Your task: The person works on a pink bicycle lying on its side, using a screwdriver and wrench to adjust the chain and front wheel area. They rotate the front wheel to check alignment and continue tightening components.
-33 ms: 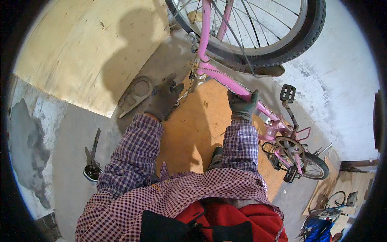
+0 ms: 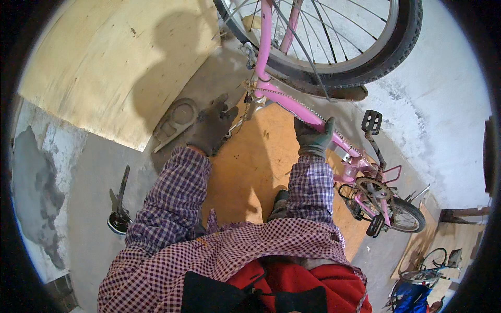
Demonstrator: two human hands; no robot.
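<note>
A pink bicycle frame runs from the upper middle down to the right, with a chain lying along its tube. My right hand, in a dark grey-green glove, is closed around this tube from the near side. My left hand, in a dark glove, is held left of the frame's end with its fingers apart. Beside its thumb side is a thin metal piece, too small to make out. A large wheel with a black tyre stands beyond the frame. At the right are the chainring and a black pedal.
A grey moulded tray lies on the floor beyond my left hand. Orange board covers the floor below me. A plywood sheet is at upper left, a bicycle saddle part at left, and another bicycle at lower right.
</note>
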